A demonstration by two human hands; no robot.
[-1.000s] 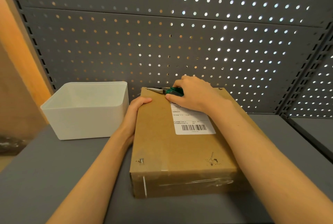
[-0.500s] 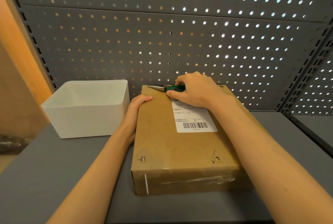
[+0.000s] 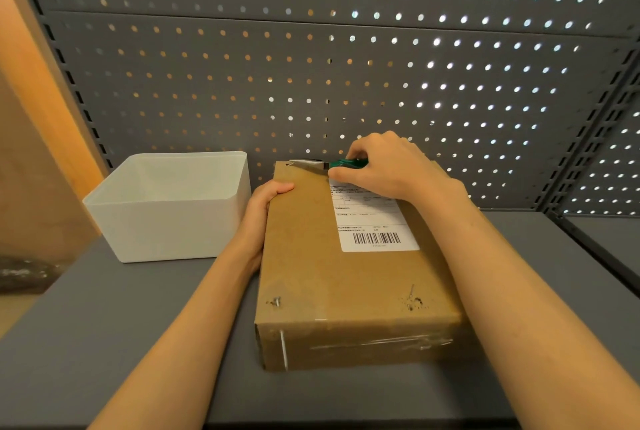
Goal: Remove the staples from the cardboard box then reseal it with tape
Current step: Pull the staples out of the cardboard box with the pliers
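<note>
Pliers (image 3: pixel 323 164) with green handles are gripped by the right hand (image 3: pixel 388 166) at frame centre; the cardboard box (image 3: pixel 346 274) edge is clasped by left hand (image 3: pixel 265 208) fingers.

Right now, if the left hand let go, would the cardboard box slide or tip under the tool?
Probably slides, not tips: the cardboard box lies flat and low on the smooth grey shelf. The left hand gripping its side suggests it needs bracing. Weight unclear.

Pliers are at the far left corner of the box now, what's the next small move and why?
Probably close the pliers on the far-left staple and pull: the tips sit right at it, the right hand grips the handle, the left hand braces the cardboard box.
</note>
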